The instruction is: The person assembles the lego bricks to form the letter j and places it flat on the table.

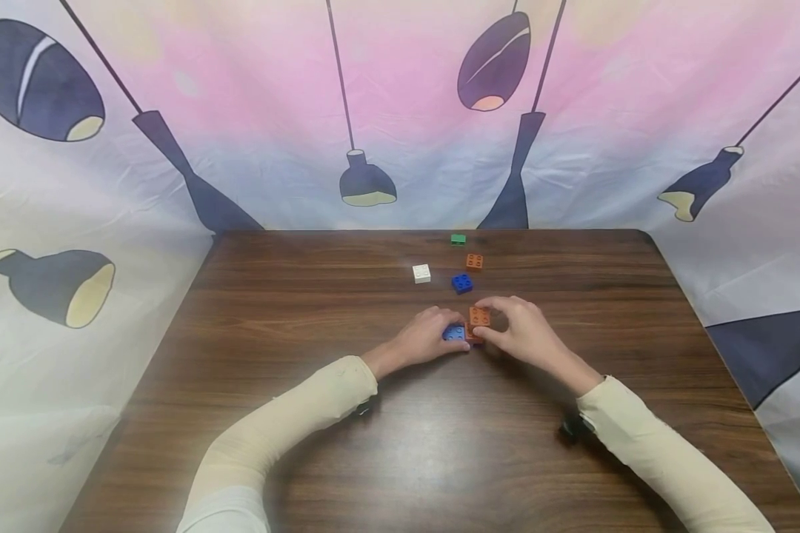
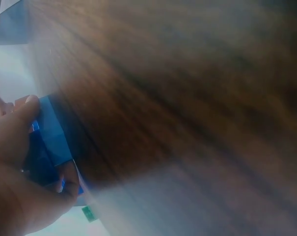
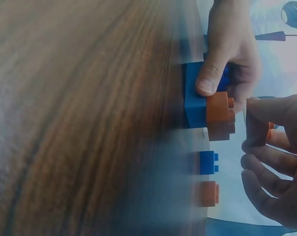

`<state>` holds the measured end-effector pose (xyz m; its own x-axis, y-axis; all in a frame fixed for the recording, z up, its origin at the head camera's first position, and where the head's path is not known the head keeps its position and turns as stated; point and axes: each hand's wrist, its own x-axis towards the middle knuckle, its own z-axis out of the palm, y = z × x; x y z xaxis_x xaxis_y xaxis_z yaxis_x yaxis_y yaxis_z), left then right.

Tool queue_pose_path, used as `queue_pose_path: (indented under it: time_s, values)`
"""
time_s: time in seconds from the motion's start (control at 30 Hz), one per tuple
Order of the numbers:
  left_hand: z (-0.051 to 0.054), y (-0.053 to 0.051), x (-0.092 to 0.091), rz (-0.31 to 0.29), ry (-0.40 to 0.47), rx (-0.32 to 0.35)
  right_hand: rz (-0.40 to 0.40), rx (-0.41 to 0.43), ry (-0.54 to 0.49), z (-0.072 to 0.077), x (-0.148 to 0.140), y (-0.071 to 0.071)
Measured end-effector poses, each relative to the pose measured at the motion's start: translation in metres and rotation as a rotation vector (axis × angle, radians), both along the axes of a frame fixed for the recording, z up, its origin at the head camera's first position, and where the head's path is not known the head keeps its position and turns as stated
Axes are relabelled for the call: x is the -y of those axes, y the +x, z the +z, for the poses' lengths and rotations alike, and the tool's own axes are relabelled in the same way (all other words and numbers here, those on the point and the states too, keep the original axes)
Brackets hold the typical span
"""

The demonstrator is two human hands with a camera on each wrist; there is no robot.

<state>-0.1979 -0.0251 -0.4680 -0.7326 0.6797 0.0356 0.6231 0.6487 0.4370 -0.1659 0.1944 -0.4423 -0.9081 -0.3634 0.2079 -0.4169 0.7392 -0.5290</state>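
Observation:
My left hand (image 1: 423, 337) holds a small stack of toy building bricks on the table, thumb and fingers on opposite sides. At its base is a blue brick (image 3: 194, 105), with an orange brick (image 3: 219, 115) and another blue brick (image 3: 225, 78) side by side on top. My right hand (image 1: 532, 334) pinches a separate orange brick (image 1: 480, 316) between thumb and fingers. In the right wrist view, a narrow gap parts this held orange brick (image 3: 256, 129) from the studs of the stacked one. The left wrist view shows the blue base (image 2: 56, 130), partly covered by fingers.
Beyond the hands lie loose bricks on the brown wooden table (image 1: 307, 296): a white brick (image 1: 421, 274), a blue brick (image 1: 462, 283), an orange brick (image 1: 475, 261) and a green brick (image 1: 458, 240). A lamp-patterned cloth (image 1: 273, 111) hangs behind the table.

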Motion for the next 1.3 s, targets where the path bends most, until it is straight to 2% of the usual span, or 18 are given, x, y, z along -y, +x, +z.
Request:
queue_pose_path:
  time_s: [0.8, 1.13, 1.3]
  values:
    - [-0.0004, -0.0013, -0.0003, 0.0, -0.002, 0.018, 0.029, -0.01, 0.006, -0.0085, 0.0024, 0.0053]
    - [-0.0013, -0.0018, 0.0012, -0.008, 0.014, 0.015, 0.027, 0.069, -0.017, -0.0087, 0.0022, 0.001]
    - [-0.0013, -0.0029, 0.0013, -0.011, 0.018, 0.016, 0.019, 0.079, -0.03, -0.0098, 0.0011, 0.0001]
